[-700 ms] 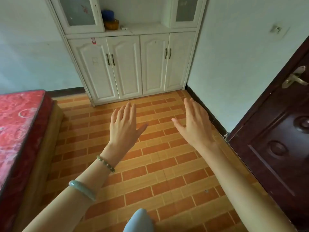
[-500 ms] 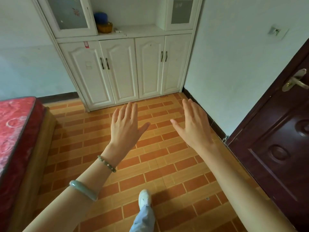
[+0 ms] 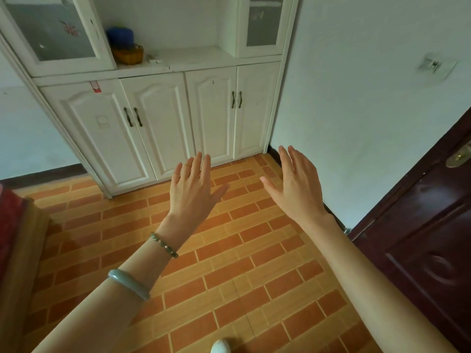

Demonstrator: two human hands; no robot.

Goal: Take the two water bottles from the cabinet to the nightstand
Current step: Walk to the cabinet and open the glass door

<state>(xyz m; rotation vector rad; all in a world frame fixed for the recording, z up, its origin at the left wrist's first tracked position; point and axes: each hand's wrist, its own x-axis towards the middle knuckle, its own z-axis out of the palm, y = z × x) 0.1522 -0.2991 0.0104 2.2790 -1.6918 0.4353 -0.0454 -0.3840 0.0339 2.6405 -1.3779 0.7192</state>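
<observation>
A white cabinet [image 3: 163, 118] stands ahead against the wall, its lower doors all closed and an open shelf above them. No water bottle shows anywhere, and the nightstand is out of view. My left hand [image 3: 193, 189] is held out in front of me, palm down, fingers spread and holding nothing. My right hand [image 3: 297, 186] hovers beside it, also spread and holding nothing. Both hands are in the air over the floor, short of the cabinet doors.
On the cabinet's open shelf sit a small woven basket [image 3: 128, 54] and a blue object [image 3: 120, 36] behind it. A red-covered bed [image 3: 10, 225] is at the left edge. A dark wooden door [image 3: 428, 225] stands at the right. Orange brick-pattern tiles [image 3: 229, 263] cover the floor.
The view has moved closer to the cabinet and turned slightly right, so the bed has slid mostly out of frame. Both hands stay spread and raised.
</observation>
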